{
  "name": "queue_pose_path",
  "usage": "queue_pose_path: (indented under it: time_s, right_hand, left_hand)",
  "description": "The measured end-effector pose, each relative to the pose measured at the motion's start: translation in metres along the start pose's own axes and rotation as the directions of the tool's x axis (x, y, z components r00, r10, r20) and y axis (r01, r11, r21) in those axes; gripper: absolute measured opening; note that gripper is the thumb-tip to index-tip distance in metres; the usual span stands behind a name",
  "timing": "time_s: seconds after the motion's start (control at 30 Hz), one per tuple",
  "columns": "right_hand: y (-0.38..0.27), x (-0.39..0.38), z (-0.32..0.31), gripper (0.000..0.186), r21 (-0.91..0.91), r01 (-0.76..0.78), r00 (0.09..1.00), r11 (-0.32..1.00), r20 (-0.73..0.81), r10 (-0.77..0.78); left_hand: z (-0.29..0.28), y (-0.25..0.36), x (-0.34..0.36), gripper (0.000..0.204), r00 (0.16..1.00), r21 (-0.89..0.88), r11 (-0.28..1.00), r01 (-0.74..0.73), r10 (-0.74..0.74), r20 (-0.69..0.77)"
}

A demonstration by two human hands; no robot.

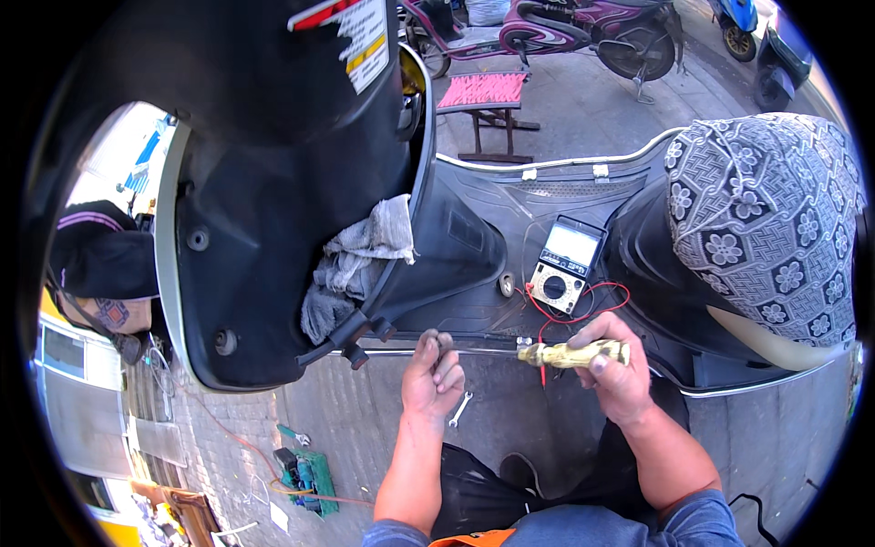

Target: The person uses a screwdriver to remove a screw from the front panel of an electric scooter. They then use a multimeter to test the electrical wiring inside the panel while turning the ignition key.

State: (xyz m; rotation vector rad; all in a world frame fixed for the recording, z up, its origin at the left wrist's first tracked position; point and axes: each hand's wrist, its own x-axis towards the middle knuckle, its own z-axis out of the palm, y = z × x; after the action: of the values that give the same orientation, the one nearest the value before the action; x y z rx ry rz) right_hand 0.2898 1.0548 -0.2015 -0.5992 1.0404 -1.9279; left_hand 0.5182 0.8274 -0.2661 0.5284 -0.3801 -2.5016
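Note:
My right hand (612,376) is closed around the yellowish worn handle (570,354) of a screwdriver held level, its thin shaft pointing left. My left hand (432,381) is closed in a pinch at the shaft's far end, on something too small to make out. Just beyond them, on the scooter's black footboard (547,191), lies an open analog multimeter (558,283) with red and dark leads, beside a small metal piece (507,284). A grey rag (360,251) hangs in the scooter's front compartment (255,264) to the left. Below my hands a wrench (460,410) lies on the ground.
The seat under a patterned cover (756,219) is at right. Behind stand a pink-topped stool (480,88) and other scooters (583,36). Bottom left are a green toolbox (308,479), cables and cardboard (187,510). A black bag (100,255) is at far left.

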Motion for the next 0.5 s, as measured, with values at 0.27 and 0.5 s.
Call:
queue_pose_path:
  time_s: [0.27,0.5]
  right_hand:
    - [-0.002,-0.014,0.008,0.031,0.17,-0.045,0.994,0.984,0.107,0.027]
    - [-0.009,-0.016,0.008,0.031,0.208,-0.063,0.985,0.976,0.171,0.027]
  left_hand:
    - [0.022,0.009,-0.071,0.008,0.972,0.044,0.994,-0.098,0.105,-0.21]
    - [0.055,0.01,-0.094,0.014,0.963,0.174,0.976,-0.131,0.167,-0.21]
